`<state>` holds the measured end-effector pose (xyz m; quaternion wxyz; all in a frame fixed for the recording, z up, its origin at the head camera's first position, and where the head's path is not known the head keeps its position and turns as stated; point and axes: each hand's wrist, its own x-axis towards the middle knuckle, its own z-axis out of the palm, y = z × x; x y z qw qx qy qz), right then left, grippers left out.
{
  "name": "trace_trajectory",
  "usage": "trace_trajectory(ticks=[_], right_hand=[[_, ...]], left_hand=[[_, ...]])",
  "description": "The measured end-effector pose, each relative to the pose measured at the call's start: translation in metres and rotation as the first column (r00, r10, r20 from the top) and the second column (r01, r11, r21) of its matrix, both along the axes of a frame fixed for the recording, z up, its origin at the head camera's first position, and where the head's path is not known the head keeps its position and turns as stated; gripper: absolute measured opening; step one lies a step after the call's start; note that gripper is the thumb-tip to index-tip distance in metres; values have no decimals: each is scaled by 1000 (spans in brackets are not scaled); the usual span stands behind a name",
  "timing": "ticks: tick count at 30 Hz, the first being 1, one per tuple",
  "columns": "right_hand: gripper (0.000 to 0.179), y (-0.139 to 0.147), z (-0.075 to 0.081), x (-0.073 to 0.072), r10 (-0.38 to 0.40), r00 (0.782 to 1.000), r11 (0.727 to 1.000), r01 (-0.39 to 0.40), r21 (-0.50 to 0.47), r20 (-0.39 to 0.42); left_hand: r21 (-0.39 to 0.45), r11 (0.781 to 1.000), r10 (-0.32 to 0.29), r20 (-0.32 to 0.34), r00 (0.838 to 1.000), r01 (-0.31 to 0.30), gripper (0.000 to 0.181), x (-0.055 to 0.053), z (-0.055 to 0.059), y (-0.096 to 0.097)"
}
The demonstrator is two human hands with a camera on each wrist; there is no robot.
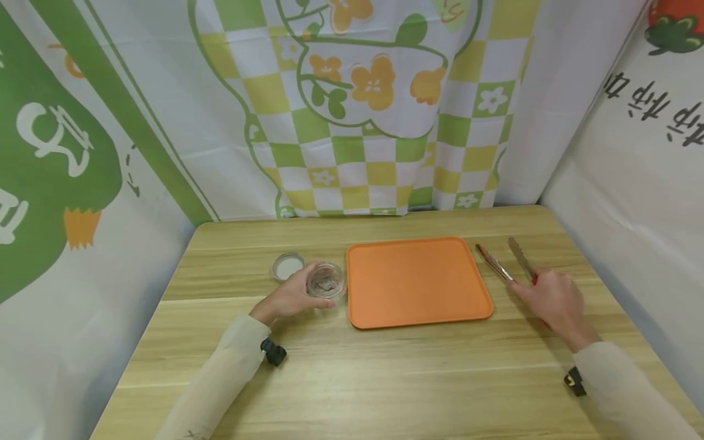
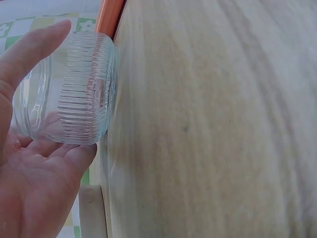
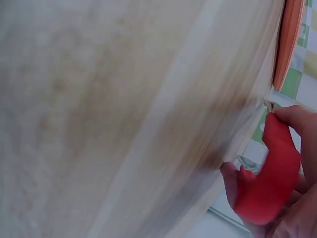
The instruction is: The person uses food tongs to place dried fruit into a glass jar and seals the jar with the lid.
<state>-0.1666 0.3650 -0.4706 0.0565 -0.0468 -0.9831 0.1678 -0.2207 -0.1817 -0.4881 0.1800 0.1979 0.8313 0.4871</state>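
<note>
A clear glass jar (image 1: pixel 327 281) with a ribbed wall (image 2: pixel 81 94) stands just left of the orange tray. My left hand (image 1: pixel 297 294) holds it from the left, thumb (image 2: pixel 37 47) on one side and fingers on the other. Behind that hand lies a round lid (image 1: pixel 288 266) with a silvery rim. At the tray's right, my right hand (image 1: pixel 557 299) grips a curved red handle (image 3: pixel 275 173). A flat metal blade (image 1: pixel 521 255) extends beyond this hand. Beside it lies a slim, shiny reddish-brown and silver tool (image 1: pixel 494 263), its near end by the thumb.
The orange rectangular tray (image 1: pixel 418 284) lies flat between my hands, its left rim close to the jar. Beneath everything is a wood-grain table (image 1: pixel 385 385). A checked, flower-printed curtain (image 1: pixel 363 153) hangs behind the table, with printed white cloth at both sides.
</note>
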Motion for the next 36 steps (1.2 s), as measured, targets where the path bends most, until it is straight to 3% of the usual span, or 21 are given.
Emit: trace_trajectory(ticks=[9,13,15,17,19,23,27,32,36], right_hand=[[54,-1,2,-2,10,1000,999,-10,45,0],[55,-9,13,-7,115,993,993,-114,17,-33],[72,-18,22,-10,188,982,982,-188,-6,-4],[98,-31,31,-12,253,966,967,-251,-47,46],[112,-46,38,-13,323,943,944,-314,-102,86],[113,-81,43,-19,446,886,886,-417,-203,125],[113,-121,43,-26,547,830,822,-509,-258,107],[110,-166,44,-33,636,770,753,-608,-250,43],[108,-193,41,-42,673,739,723,-652,-228,22]], left_hand=[[20,1000,-18,-13,1000,18,88,1,1,0],[31,999,-21,-14,1000,21,88,1,2,-1],[33,999,-20,-13,1000,21,88,1,1,-2],[31,999,-20,-13,1000,20,88,1,1,-3],[22,1000,-18,-18,1000,19,88,1,0,-4],[5,1000,-2,-45,999,2,86,1,-1,-5],[10,1000,-2,-47,999,3,87,0,-2,-4],[20,1000,-6,-33,999,6,85,2,-2,-1],[14,1000,-4,-36,999,4,85,3,-2,-1]])
